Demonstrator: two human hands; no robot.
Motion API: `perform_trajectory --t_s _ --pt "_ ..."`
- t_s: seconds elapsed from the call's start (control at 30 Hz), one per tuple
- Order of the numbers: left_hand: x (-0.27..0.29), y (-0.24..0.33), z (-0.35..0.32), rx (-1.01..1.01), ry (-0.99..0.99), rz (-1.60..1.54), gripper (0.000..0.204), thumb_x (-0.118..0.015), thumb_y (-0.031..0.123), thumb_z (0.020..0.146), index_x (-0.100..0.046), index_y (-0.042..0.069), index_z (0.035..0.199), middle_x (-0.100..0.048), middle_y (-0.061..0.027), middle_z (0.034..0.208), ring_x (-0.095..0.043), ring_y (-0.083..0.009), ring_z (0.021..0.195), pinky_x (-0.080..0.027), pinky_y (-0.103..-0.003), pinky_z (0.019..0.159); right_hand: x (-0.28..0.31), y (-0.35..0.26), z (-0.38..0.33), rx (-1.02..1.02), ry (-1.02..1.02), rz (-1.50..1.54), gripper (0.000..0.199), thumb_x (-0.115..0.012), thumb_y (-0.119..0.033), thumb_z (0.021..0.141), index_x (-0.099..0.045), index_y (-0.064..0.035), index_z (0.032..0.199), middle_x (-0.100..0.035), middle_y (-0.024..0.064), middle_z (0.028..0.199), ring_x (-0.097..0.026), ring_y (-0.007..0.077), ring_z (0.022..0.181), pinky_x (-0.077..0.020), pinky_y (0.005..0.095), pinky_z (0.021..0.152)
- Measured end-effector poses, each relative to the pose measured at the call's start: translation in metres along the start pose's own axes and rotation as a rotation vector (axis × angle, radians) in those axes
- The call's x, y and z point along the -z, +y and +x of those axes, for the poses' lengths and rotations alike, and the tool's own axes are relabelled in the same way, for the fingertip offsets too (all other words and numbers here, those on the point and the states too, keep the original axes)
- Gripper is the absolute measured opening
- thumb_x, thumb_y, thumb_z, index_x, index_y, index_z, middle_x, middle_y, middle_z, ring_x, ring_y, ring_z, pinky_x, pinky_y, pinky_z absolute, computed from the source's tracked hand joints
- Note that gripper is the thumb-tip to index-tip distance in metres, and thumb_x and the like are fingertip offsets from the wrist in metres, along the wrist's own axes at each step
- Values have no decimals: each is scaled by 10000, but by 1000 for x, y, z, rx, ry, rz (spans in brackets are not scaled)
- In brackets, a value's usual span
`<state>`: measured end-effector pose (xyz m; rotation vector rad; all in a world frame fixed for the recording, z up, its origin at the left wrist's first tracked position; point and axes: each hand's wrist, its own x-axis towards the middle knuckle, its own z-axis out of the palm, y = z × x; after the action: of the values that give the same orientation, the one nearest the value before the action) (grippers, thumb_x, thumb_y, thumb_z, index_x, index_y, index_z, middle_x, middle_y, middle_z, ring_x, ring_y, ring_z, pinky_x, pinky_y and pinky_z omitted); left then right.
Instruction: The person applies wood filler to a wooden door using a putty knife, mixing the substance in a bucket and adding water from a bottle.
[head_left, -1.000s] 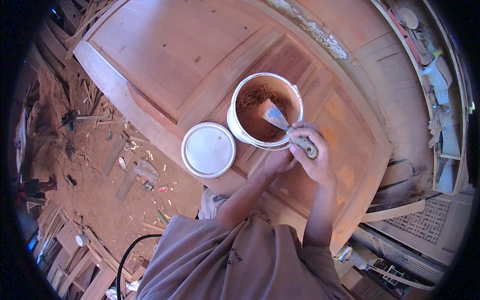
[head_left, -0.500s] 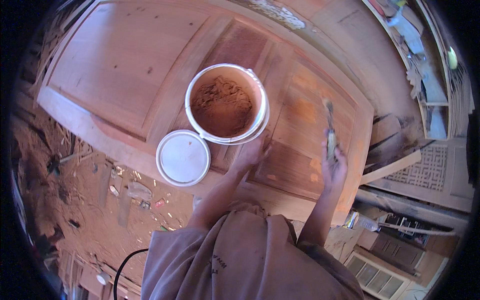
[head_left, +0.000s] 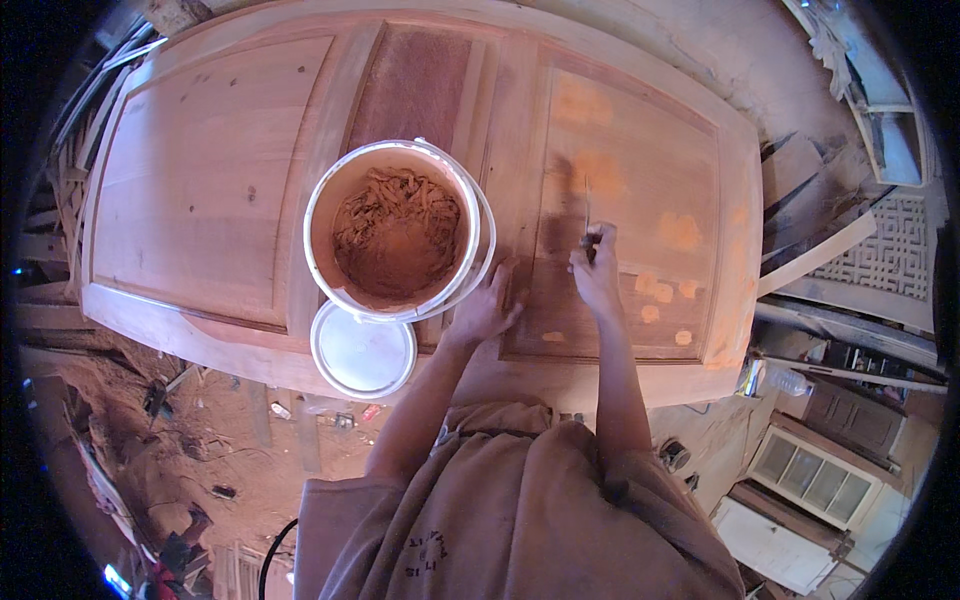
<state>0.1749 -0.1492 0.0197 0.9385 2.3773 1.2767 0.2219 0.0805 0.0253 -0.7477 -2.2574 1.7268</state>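
A large wooden panelled door (head_left: 195,190) lies flat in front of me, its right-hand panel marked with orange filler patches (head_left: 680,232). My right hand (head_left: 598,268) is closed round the handle of a putty knife (head_left: 588,208). Its thin blade points away from me, over the right panel; whether it touches the wood I cannot tell. Fingers spread, my left hand (head_left: 482,312) rests on the door beside a white bucket (head_left: 312,262). Reddish-brown paste (head_left: 395,235) lines the bucket. Partly under the bucket's near side lies a round white lid (head_left: 365,355).
Wood offcuts (head_left: 830,255) and a lattice panel (head_left: 885,250) stand beyond the door's right end. Sawdust and litter cover the floor (head_left: 270,450) at the near left. A small glazed frame (head_left: 815,465) lies at the lower right.
My right hand with the putty knife has moved left across the right panel, its blade turned more edge-on. The left hand stays by the bucket. My view has shifted and turned.
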Motion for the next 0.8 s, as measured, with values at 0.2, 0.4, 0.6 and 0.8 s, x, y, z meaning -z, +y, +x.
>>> perform_trajectory --t_s 0.2,0.4,0.6,0.8 --pt "-5 -12 -2 -23 -1 120 601 -713 265 801 -482 -25 1274 -511 -279 1214 -458 -493 1189 -377 -552 1065 -47 -70 22 -54 -19 -913 626 -538 -104 917 -299 -187 1490 -576 259 1073 -664 439 808 -560 529 708" --pt "-6 -13 -1 -55 -9 118 605 -730 281 785 -494 -58 1227 -496 -295 1218 -434 -518 1207 -357 -571 1078 -58 -56 29 -40 20 -987 694 -533 -84 882 -306 -226 1522 -590 276 1032 -658 470 775 -563 550 676" --pt "2 -10 -4 23 -83 110 759 -740 268 785 -377 -22 1385 -451 -270 1361 -405 -491 1259 -338 -565 1081 -66 -58 38 -73 -56 -1043 657 -519 -67 897 -359 -219 1515 -605 274 954 -663 435 784 -558 525 687" --pt "1 -8 -1 -57 -81 206 722 -730 306 809 -422 -74 1340 -448 -325 1349 -411 -522 1265 -348 -567 1094 -45 -72 32 -146 -208 -1190 633 -505 -104 917 -353 -239 1517 -617 280 978 -660 448 815 -551 528 759"
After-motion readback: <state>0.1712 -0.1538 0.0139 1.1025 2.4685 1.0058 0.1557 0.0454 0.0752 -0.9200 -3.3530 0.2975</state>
